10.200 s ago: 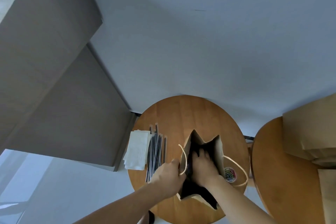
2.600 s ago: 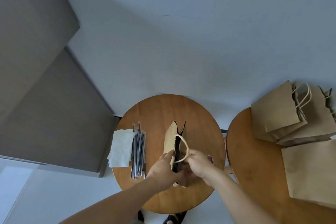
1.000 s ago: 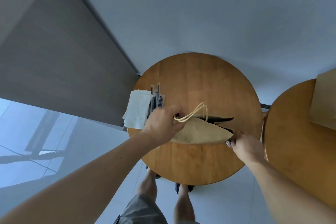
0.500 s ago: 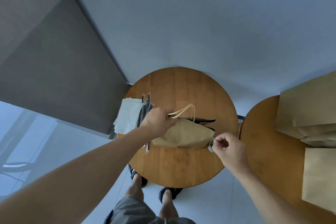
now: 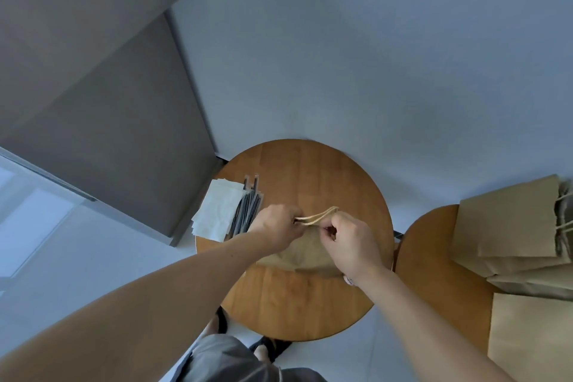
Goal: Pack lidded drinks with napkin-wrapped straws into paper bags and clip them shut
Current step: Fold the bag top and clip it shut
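Paper bag (image 5: 305, 253) sits at the centre of the round table (image 5: 310, 170) as we hold its mouth closed, left hand (image 5: 274, 228) gripping the top edge at nine o'clock, right hand (image 5: 350, 240) pinching it at three. Should either pinch slacken, we judge the mouth springs open, or the cord handles (image 5: 319, 216) get trapped inside.

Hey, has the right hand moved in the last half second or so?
Yes. The right hand has left the right rim of the round table and moved inward to the top of the paper bag, beside the left hand.
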A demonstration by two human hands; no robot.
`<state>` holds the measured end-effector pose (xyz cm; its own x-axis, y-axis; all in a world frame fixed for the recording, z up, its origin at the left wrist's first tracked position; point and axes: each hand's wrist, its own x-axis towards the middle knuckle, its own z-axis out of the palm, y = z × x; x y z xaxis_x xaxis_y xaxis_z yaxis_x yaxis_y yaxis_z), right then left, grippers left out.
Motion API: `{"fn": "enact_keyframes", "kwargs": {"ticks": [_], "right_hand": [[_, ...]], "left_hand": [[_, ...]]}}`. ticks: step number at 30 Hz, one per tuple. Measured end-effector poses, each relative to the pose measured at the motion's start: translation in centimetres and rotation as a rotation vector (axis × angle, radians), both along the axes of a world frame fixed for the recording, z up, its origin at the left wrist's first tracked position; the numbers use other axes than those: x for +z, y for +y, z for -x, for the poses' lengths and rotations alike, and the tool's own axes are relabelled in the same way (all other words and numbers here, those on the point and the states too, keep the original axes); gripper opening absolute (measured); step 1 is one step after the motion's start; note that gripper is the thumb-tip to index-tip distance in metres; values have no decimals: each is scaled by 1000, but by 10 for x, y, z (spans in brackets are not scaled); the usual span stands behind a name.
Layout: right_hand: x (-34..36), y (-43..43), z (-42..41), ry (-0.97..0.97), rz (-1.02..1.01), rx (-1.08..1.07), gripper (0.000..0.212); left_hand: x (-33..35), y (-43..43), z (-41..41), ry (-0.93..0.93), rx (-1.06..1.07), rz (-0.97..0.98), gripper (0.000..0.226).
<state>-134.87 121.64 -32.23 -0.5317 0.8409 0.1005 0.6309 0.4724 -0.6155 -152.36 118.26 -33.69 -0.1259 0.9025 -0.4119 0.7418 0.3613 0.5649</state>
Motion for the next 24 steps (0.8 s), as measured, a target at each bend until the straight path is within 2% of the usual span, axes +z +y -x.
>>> {"fn": "enact_keyframes", "kwargs": {"ticks": [2, 4, 9, 12, 15, 17, 20, 24], "right_hand": [[1, 6, 4, -34, 27, -3, 7], [1, 11, 7, -89, 41, 8, 9], [0, 21, 9, -252, 80, 148, 13], [0, 25, 9, -258, 82, 230, 18], [2, 27, 10, -203, 61, 197, 22], [3, 30, 11, -218, 71, 143, 27], [3, 35, 14, -381, 95, 133, 24], [7, 35, 20, -536, 91, 185, 25]], "left_hand": [[0, -2, -2, 10, -14, -10, 18], [1, -3, -3, 28, -23, -35, 6], [-1, -5, -3, 73, -71, -130, 13], [-2, -3, 2, 65, -96, -137, 14], [-3, -1, 4, 68, -117, -133, 14], [-3, 0, 5, 72, -127, -135, 22], [-7, -1, 7, 79, -141, -163, 40], [-8, 0, 5, 108, -184, -177, 16]]}}
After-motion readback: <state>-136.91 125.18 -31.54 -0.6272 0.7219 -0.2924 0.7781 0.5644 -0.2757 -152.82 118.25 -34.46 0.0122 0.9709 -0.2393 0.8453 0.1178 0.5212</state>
